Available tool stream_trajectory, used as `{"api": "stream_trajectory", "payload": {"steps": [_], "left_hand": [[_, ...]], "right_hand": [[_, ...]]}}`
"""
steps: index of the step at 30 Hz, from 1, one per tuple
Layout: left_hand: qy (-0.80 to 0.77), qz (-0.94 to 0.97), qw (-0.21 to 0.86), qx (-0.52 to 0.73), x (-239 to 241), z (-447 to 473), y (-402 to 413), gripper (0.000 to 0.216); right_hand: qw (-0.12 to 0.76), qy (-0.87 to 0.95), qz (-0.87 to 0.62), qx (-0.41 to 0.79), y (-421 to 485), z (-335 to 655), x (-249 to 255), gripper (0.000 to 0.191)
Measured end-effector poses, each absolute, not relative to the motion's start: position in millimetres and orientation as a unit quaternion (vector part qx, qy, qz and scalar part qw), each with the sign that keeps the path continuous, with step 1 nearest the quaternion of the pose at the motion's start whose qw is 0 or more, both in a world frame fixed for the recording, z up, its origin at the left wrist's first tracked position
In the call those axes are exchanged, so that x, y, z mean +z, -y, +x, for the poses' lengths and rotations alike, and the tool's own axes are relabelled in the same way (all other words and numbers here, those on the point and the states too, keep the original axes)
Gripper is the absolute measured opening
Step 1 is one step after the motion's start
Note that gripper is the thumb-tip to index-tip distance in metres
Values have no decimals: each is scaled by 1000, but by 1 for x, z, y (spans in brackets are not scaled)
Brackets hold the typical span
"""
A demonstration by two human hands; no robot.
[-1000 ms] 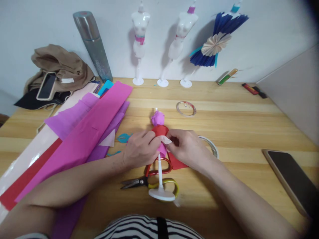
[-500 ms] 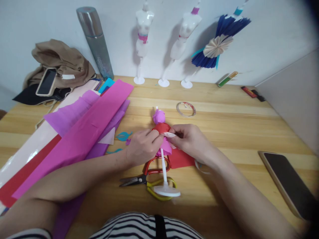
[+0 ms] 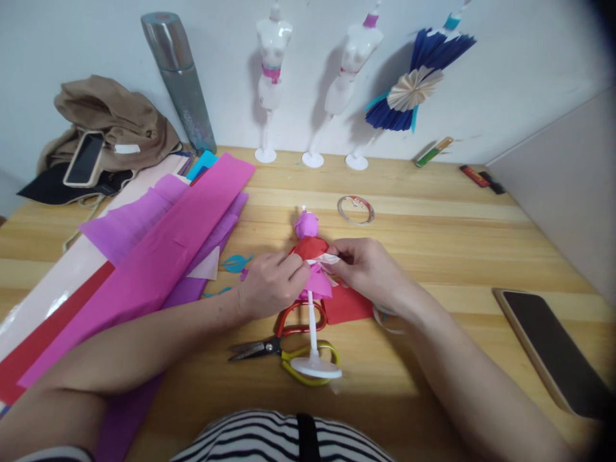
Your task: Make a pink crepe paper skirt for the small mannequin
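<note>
A small white mannequin on a stand (image 3: 312, 333) lies tilted over the wooden table, wrapped in pink tissue at the head and skirt and red paper (image 3: 308, 247) at the chest. My left hand (image 3: 269, 285) is closed around its waist from the left. My right hand (image 3: 368, 269) pinches a pale strip (image 3: 328, 258), probably tape, against the red paper. A red paper sheet (image 3: 349, 305) lies under my right hand. Scissors (image 3: 283, 350) with red and yellow handles rest beneath the stand.
Long pink, purple and red tissue sheets (image 3: 144, 263) spread on the left. Three mannequins (image 3: 272, 70) stand at the back wall, one in a blue paper dress (image 3: 414, 83). A steel flask (image 3: 180, 80), tape ring (image 3: 356, 210), phone (image 3: 553, 350) at right, brown cloth with a phone (image 3: 86, 157) at left.
The mannequin has been turned and shifted slightly right, its base moving over the scissors. My right hand drew the pale strip across the red paper; the tape roll beside it is now mostly hidden.
</note>
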State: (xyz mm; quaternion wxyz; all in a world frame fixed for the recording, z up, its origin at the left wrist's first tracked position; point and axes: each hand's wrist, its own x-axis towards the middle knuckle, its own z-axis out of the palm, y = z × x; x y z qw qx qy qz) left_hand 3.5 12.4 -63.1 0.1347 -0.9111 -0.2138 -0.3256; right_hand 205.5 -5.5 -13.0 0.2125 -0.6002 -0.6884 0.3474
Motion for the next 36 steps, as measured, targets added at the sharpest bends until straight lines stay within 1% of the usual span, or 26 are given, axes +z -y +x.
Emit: {"api": "stream_trajectory", "payload": {"steps": [5,9,11,17,21,24,27,32,36], "left_hand": [[207,-910,147,-328,-62,3,-13,13],[202,-912,140,-327,-61,5,-13,19],[199,-911,142,-331,-60,7,-13,18],[194,-910,144,-336,-61,10,-13,19],[196,-907,139,-346,-62,11,-13,24],[200,-905,135,-349,-62,10,-13,21],[192,-911,126,-343,-61,9,-14,16],[185,-916,111,-338,-61,6,-16,19],[187,-912,115,-347,-64,4,-17,20]], "right_hand": [[197,688,-603,353,7,205,-13,29],[176,696,-614,328,9,202,-12,11],[174,699,-619,313,9,199,-11,7],[198,682,-609,354,7,199,-11,13],[220,658,-602,395,5,203,-15,8],[234,633,-589,445,4,205,-17,6],[236,617,-578,479,4,205,-18,11],[253,563,-572,540,3,204,-18,18],[247,548,-570,560,0,205,-18,20]]}}
